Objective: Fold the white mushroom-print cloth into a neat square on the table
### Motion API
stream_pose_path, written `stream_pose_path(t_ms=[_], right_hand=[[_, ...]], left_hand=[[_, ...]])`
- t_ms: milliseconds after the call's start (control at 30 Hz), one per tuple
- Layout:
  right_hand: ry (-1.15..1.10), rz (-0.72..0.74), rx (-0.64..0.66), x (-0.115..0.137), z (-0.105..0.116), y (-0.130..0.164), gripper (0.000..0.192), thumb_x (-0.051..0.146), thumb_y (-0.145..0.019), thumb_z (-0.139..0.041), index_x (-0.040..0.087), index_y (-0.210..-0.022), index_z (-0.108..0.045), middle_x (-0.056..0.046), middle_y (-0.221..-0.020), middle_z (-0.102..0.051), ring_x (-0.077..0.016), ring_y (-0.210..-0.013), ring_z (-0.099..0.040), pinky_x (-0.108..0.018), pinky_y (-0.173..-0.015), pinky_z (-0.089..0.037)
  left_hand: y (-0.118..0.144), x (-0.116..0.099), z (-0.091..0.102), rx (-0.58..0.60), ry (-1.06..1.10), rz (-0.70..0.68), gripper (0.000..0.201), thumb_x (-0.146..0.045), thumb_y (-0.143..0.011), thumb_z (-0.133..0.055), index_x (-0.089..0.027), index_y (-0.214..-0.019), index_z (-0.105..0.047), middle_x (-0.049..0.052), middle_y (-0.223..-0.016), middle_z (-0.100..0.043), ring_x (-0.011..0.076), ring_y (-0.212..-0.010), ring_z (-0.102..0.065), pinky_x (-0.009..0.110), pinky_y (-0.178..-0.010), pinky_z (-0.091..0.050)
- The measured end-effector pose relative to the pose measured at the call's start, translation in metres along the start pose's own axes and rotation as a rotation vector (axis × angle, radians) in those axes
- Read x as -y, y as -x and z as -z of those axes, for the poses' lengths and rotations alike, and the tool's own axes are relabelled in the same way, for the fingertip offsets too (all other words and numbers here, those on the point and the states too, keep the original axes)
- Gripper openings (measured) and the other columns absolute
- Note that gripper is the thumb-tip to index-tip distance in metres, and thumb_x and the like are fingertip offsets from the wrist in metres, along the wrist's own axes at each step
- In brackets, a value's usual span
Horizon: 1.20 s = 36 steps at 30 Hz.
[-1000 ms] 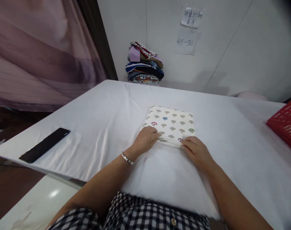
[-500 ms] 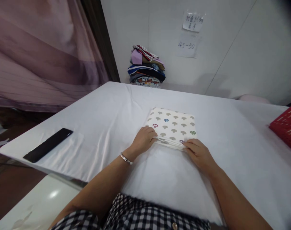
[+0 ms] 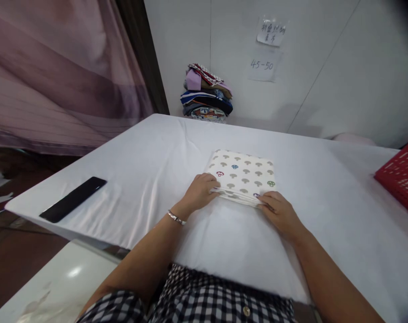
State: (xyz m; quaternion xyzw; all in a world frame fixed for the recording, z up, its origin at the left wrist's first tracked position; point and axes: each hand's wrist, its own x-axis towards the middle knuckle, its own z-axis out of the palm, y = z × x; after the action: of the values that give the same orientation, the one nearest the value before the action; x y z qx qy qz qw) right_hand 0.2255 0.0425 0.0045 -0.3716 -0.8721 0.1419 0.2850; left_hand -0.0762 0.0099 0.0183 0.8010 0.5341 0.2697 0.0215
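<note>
A folded white cloth (image 3: 241,172) printed with grey mushrooms and a few coloured ones lies flat on the white-covered table (image 3: 237,233). Its near edge shows several layers. My left hand (image 3: 201,190) pinches the near left corner, thumb toward the layered edge and fingers on top. At the near right corner, my right hand (image 3: 278,211) grips the layers between thumb and fingers. A silver bracelet (image 3: 176,218) circles my left wrist.
A black phone-like slab (image 3: 73,199) lies on the table's left. Folded textiles (image 3: 206,93) are stacked by the wall behind the far edge. A red plastic basket (image 3: 401,172) stands at the right. A pink curtain (image 3: 62,76) hangs at the left.
The view has shifted slightly. Both hands keep their hold on the near corners of the cloth, and its near edge looks slightly raised or straightened.
</note>
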Motion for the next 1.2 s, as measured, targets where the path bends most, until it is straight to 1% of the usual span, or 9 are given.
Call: stream_pose_path(t_ms=[167,333,533,733,833,933,1033,1100,1200], right_hand=[[0.036,0.029,-0.017,0.002,0.001,0.0,0.021,0.027,-0.089,-0.049,0.028,-0.106,-0.062,-0.005,-0.101,-0.061,-0.0201,-0.093,-0.059,-0.036,-0.075,-0.053],[0.074,0.082,-0.121,-0.001,-0.003,0.001,0.022,0.024,-0.09,-0.045,0.026,-0.102,-0.063,-0.005,-0.095,-0.062,-0.0202,-0.088,-0.06,-0.037,-0.073,-0.052],[0.096,0.085,-0.071,-0.005,-0.004,0.002,0.021,0.026,-0.089,-0.046,0.026,-0.102,-0.063,-0.005,-0.098,-0.063,-0.0212,-0.09,-0.06,-0.038,-0.073,-0.053],[0.084,0.071,-0.056,-0.004,-0.003,0.002,0.021,0.029,-0.089,-0.05,0.026,-0.106,-0.061,-0.006,-0.1,-0.062,-0.022,-0.093,-0.059,-0.038,-0.074,-0.053],[0.096,0.075,-0.06,-0.003,-0.003,0.003,0.022,0.029,-0.089,-0.049,0.027,-0.108,-0.061,-0.006,-0.1,-0.062,-0.0218,-0.092,-0.059,-0.037,-0.072,-0.053],[0.106,0.08,-0.069,-0.004,-0.004,0.003,0.022,0.029,-0.089,-0.049,0.027,-0.107,-0.062,-0.005,-0.099,-0.062,-0.0211,-0.091,-0.059,-0.036,-0.071,-0.053],[0.126,0.096,-0.087,-0.006,-0.006,0.002,0.022,0.029,-0.088,-0.05,0.027,-0.107,-0.062,-0.005,-0.098,-0.062,-0.0213,-0.091,-0.059,-0.036,-0.072,-0.052],[0.146,0.129,-0.101,-0.006,-0.008,0.001,0.023,0.028,-0.088,-0.051,0.027,-0.109,-0.061,-0.006,-0.098,-0.062,-0.022,-0.091,-0.058,-0.038,-0.074,-0.051],[0.179,0.194,-0.108,-0.004,-0.011,-0.002,0.026,0.028,-0.087,-0.053,0.024,-0.111,-0.06,-0.007,-0.099,-0.062,-0.0233,-0.091,-0.056,-0.041,-0.077,-0.048]], left_hand=[[0.0,0.003,0.0,-0.004,-0.025,-0.004,0.018,-0.018,-0.078,-0.062,-0.023,-0.096,-0.063,0.003,-0.098,-0.062,0.0199,-0.096,-0.054,0.037,-0.083,-0.041],[0.0,0.003,-0.002,-0.034,-0.062,-0.011,0.018,-0.014,-0.081,-0.055,-0.021,-0.094,-0.065,0.004,-0.093,-0.063,0.0195,-0.091,-0.054,0.035,-0.079,-0.041],[0.004,0.005,-0.001,-0.024,-0.034,0.01,0.022,-0.012,-0.08,-0.055,-0.022,-0.097,-0.064,0.004,-0.098,-0.062,0.0198,-0.094,-0.054,0.036,-0.081,-0.042],[0.009,0.008,0.006,-0.055,0.017,0.087,0.015,-0.014,-0.078,-0.059,-0.02,-0.091,-0.063,0.006,-0.101,-0.061,0.0219,-0.101,-0.052,0.038,-0.083,-0.045],[0.013,0.01,0.009,-0.058,0.058,0.114,0.021,-0.013,-0.076,-0.059,-0.022,-0.094,-0.063,0.005,-0.102,-0.059,0.0211,-0.1,-0.052,0.037,-0.081,-0.047],[0.017,0.01,0.01,-0.027,0.064,0.154,0.028,-0.015,-0.072,-0.063,-0.024,-0.099,-0.063,0.004,-0.109,-0.057,0.0213,-0.101,-0.052,0.036,-0.08,-0.049],[0.017,0.008,0.008,-0.003,0.016,0.175,0.036,-0.022,-0.069,-0.07,-0.024,-0.104,-0.062,0.007,-0.124,-0.052,0.0259,-0.114,-0.048,0.042,-0.088,-0.046],[0.016,0.004,0.005,0.005,-0.014,0.146,0.044,-0.026,-0.068,-0.073,-0.025,-0.11,-0.059,0.009,-0.134,-0.046,0.0287,-0.123,-0.042,0.047,-0.095,-0.041],[0.011,-0.002,-0.002,0.0,-0.014,0.039,0.046,-0.028,-0.071,-0.073,-0.024,-0.114,-0.056,0.009,-0.139,-0.043,0.0272,-0.128,-0.038,0.046,-0.1,-0.036]])
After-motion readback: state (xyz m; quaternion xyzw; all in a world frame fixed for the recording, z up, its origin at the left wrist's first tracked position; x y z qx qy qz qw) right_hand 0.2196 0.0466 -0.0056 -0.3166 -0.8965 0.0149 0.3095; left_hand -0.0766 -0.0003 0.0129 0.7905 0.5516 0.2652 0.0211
